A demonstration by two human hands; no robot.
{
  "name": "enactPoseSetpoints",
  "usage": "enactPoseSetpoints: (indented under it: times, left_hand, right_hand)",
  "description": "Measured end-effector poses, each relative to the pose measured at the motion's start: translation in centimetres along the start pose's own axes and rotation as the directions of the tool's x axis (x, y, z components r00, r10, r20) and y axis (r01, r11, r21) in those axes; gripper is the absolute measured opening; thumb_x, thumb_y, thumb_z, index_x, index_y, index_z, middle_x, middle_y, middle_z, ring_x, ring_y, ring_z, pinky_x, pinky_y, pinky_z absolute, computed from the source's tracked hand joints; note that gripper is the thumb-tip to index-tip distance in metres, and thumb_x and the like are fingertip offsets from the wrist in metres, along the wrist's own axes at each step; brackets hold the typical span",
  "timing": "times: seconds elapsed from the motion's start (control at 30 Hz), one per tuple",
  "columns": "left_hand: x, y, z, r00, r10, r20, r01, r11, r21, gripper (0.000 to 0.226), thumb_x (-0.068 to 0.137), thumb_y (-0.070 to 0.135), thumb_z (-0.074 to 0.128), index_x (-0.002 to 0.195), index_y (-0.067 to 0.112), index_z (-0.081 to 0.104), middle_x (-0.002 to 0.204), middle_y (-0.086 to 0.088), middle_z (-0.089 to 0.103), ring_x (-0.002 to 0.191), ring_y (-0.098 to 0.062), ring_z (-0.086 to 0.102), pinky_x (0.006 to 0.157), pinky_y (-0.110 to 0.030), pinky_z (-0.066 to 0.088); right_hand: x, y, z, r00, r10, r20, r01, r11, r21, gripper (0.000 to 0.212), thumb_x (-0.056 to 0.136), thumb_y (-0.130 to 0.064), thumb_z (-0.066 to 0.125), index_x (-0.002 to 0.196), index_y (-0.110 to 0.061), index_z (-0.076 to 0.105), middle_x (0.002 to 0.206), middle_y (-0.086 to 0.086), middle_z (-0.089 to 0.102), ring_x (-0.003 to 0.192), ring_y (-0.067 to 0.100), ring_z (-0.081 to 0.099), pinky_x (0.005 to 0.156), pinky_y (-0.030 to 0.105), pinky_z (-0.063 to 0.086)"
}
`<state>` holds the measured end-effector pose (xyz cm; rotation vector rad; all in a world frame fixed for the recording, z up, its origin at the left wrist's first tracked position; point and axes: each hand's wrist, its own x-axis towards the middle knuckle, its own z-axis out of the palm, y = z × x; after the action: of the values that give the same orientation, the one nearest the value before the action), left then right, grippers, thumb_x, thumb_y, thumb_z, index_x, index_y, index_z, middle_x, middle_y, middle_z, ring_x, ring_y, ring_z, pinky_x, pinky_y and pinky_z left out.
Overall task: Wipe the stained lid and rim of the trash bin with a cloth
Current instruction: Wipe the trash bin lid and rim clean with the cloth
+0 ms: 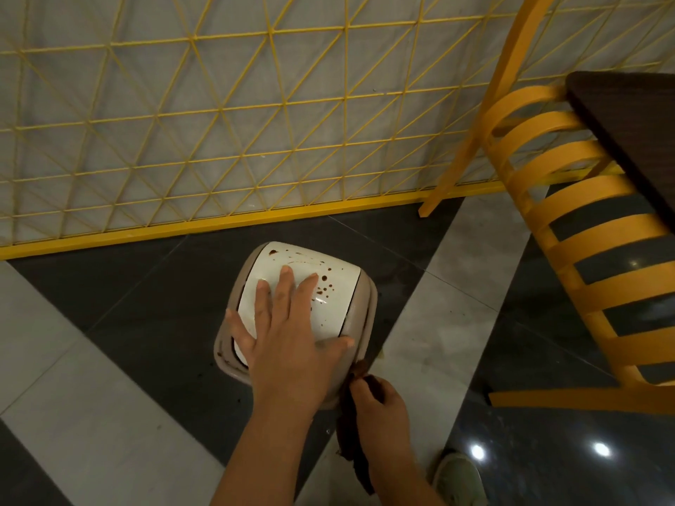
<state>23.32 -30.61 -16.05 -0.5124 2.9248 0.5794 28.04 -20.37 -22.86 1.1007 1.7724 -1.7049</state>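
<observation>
The trash bin (296, 323) on the dark floor tile by the yellow fence still shows brown spots across its white lid (310, 283), so we judge the wiping barely begun: our left hand (288, 334) lies flat on it, our right hand (380, 407) grips the cloth (352, 443) at the rim (369, 308).

A bin (350, 323) stands on the floor (109, 359) before a fence (219, 140) at 12 o'clock. The left hand (288, 341) lies on its lid (328, 286); the right hand (383, 410) holds a cloth (352, 440) against its 5 o'clock rim. A chair (584, 231) and table (628, 122) stand at 2 o'clock.
</observation>
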Motion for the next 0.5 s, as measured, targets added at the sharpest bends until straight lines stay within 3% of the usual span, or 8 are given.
enactPoseSetpoints:
  times: [0.07, 0.17, 0.33, 0.5]
  left_hand:
    - [0.0, 0.0, 0.1, 1.000, 0.002, 0.014, -0.002, 1.000, 0.019, 0.094, 0.077, 0.062, 0.060, 0.144, 0.046, -0.004, 0.157, 0.014, -0.015, 0.144, -0.018, -0.019, 0.106, -0.051, -0.021]
    - [-0.1, -0.1, 0.2, 1.000, 0.009, 0.029, -0.010, 0.999, 0.053, 0.093, 0.080, 0.061, 0.056, 0.144, 0.048, -0.009, 0.156, 0.013, -0.021, 0.143, -0.019, -0.023, 0.107, -0.053, -0.020]
    - [-0.1, 0.0, 0.3, 1.000, -0.001, 0.030, 0.000, 0.999, 0.041, 0.092, 0.081, 0.058, 0.057, 0.144, 0.048, -0.009, 0.156, 0.013, -0.022, 0.143, -0.018, -0.024, 0.107, -0.054, -0.020]
    - [0.0, 0.1, 0.3, 0.999, -0.013, 0.030, 0.012, 1.000, 0.020, 0.092, 0.080, 0.058, 0.059, 0.144, 0.049, -0.006, 0.156, 0.015, -0.021, 0.143, -0.018, -0.024, 0.108, -0.055, -0.020]
  right_hand:
    - [0.0, -0.1, 0.2, 1.000, 0.020, 0.000, -0.020, 1.000, 0.022, 0.010, 0.090, -0.019, 0.057, 0.089, -0.014, 0.066, 0.080, 0.015, 0.068, 0.068, 0.028, 0.064, 0.067, 0.039, 0.056]
    - [1.4, -1.2, 0.4, 0.998, -0.049, -0.032, 0.049, 0.999, -0.003, 0.009, 0.086, -0.029, 0.060, 0.088, -0.023, 0.067, 0.082, 0.008, 0.069, 0.079, 0.030, 0.067, 0.079, 0.051, 0.056]
    - [4.3, -4.3, 0.4, 0.982, -0.173, -0.077, 0.168, 0.984, -0.058, 0.004, 0.086, -0.032, 0.060, 0.084, -0.033, 0.063, 0.079, 0.000, 0.070, 0.077, 0.025, 0.068, 0.074, 0.050, 0.058]
    - [2.3, -0.3, 0.8, 0.992, -0.092, -0.082, 0.089, 0.995, -0.039, 0.007, 0.085, -0.031, 0.061, 0.090, -0.029, 0.065, 0.085, 0.006, 0.071, 0.080, 0.033, 0.068, 0.077, 0.057, 0.055]
